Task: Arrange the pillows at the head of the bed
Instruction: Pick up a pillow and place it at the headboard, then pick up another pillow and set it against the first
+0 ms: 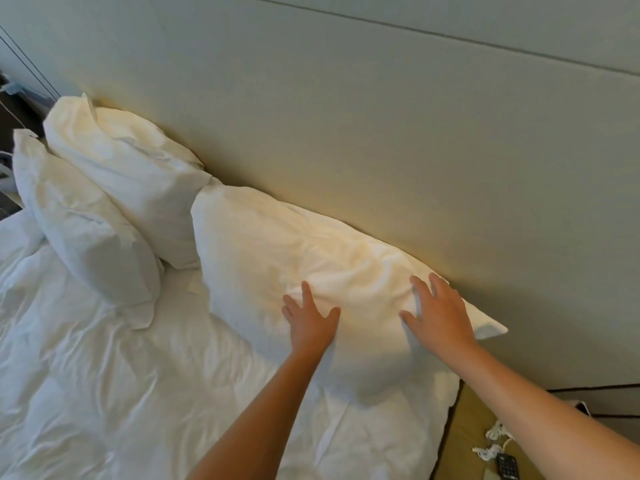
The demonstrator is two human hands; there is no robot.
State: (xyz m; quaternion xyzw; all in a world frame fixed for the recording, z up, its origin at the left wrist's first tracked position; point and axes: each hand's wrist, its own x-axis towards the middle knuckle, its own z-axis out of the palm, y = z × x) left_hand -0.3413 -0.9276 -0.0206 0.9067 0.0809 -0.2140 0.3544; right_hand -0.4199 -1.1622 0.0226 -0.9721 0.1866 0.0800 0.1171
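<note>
Pillows, three, against the headboard; both hands' fingers spread flat on the nearest pillow, gripping nothing.

Single head-worn view looks forward and down, close over the bed; faces the headboard.

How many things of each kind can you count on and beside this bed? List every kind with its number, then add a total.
White pillows: 3, near, back, front
White duvet: 1
Hands: 2, left, right
Remote control: 1
White cable bundle: 1
Total: 8
</note>
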